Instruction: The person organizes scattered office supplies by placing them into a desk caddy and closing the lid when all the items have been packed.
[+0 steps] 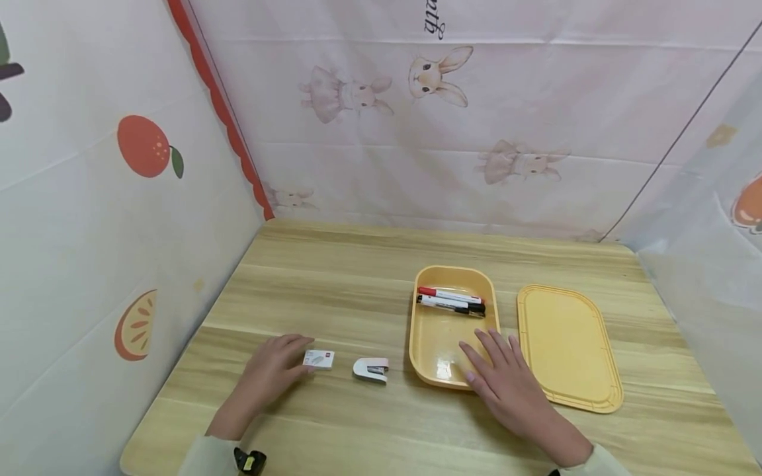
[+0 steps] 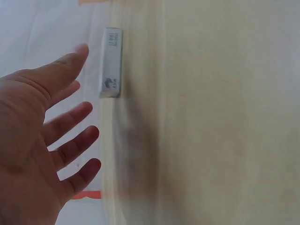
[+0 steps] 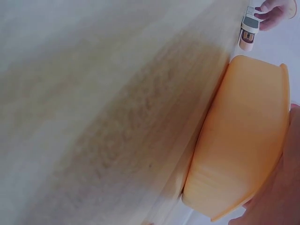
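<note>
From the head camera, the left hand [image 1: 268,373] lies flat on the wooden desk [image 1: 333,284], fingers relaxed and lightly spread, their tips touching the near-left edge of a small white box [image 1: 318,359] without curling round it. Just right of the box, apart from it, sits a small white and pink stapler [image 1: 371,369]. The right hand [image 1: 506,383] rests with straight, spread fingers over the near right rim of a yellow tray [image 1: 437,337] — holding nothing. At the tray's far end lie two markers [image 1: 450,301] side by side, one red-capped, one black. The tray's flat yellow lid [image 1: 565,344] lies on the desk just to the right of the tray, close beside the right hand. In the left wrist view, the left hand's fingers [image 2: 75,136] are open wide and hover beside the white box [image 2: 111,61], which lies on the desk; whether the thumb tip meets the box cannot be told through the blur. In the right wrist view, the tray's outer wall [image 3: 243,136] fills the right side — the palm edge shows at the frame's right border against the tray's rim, and the stapler [image 3: 248,33] appears far off by the other hand's fingertips [image 3: 274,9].
</note>
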The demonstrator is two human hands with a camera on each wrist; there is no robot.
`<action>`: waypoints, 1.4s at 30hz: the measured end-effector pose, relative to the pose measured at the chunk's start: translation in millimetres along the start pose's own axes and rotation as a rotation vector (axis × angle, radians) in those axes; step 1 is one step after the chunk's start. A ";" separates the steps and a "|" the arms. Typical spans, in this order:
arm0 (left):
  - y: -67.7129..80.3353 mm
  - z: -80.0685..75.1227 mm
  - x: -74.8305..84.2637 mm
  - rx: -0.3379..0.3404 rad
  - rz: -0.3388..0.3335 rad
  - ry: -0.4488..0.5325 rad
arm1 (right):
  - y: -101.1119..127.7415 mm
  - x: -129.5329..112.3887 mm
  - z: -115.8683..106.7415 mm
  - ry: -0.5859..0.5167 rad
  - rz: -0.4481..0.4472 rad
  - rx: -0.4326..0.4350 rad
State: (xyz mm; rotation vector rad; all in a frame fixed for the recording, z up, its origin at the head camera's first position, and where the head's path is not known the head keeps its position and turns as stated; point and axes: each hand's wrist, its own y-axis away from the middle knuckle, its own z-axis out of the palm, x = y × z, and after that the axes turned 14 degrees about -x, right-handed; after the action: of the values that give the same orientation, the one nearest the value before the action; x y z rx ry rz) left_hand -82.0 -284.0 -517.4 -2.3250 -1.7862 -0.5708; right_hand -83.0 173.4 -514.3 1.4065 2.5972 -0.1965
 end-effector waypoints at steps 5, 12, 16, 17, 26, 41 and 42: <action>2.5 4.8 -4.6 -0.021 -0.009 0.040 | 0.3 -0.3 0.6 -0.010 0.003 0.000; 1.8 9.4 -7.9 -0.015 -0.019 0.029 | -0.3 -1.6 1.3 -0.017 -0.003 0.001; 1.1 9.6 -9.0 -0.012 -0.029 0.017 | -1.0 -1.9 0.6 -0.019 -0.006 0.004; 1.0 9.6 -8.9 -0.013 -0.031 0.017 | -1.0 -1.7 0.5 -0.020 -0.006 0.003; 2.0 7.9 -7.9 -0.023 -0.082 0.070 | 0.6 -0.1 2.5 -0.007 0.003 -0.006; -16.9 -8.3 10.0 0.031 -0.068 0.079 | 0.4 1.2 2.1 -0.007 0.013 -0.013; -19.9 -10.4 12.6 0.033 -0.063 0.069 | 0.4 1.1 2.0 -0.008 0.014 -0.013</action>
State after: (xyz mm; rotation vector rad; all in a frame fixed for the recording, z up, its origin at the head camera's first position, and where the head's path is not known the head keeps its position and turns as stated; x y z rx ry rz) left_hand -100.4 -270.8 -505.2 -2.2062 -1.8296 -0.6188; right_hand -83.0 174.1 -516.5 1.4154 2.5768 -0.1825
